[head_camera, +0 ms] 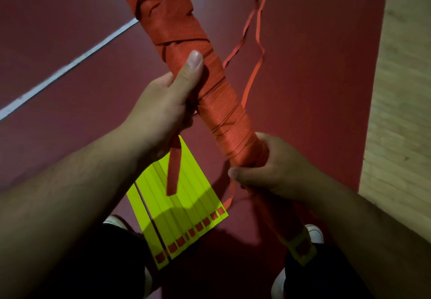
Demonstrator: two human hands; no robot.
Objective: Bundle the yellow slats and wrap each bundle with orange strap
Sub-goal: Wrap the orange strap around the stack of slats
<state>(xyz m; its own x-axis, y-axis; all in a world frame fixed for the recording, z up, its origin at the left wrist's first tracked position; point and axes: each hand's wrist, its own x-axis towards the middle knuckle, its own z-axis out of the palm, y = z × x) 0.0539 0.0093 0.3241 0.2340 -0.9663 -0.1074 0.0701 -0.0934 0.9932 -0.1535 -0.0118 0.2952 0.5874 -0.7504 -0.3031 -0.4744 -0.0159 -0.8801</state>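
Note:
A long bundle of slats wrapped thickly in orange strap point(177, 32) runs from the top centre down to the lower right, where its yellow end point(302, 249) sticks out. My left hand point(163, 107) grips the bundle at mid-length, thumb pressed on the wrap, and a loose orange strap end point(173, 172) hangs from under that hand. My right hand point(270, 165) is closed around the bundle lower down. Several loose yellow slats point(184, 205) with orange square slots lie side by side on the floor below my hands.
Two thin orange strap tails point(255, 30) trail across the dark red floor point(314, 65) to the right of the bundle. A white line point(70, 65) crosses the floor at left. Pale wooden flooring point(401, 88) borders the right. My shoes point(314, 231) stand near the slats.

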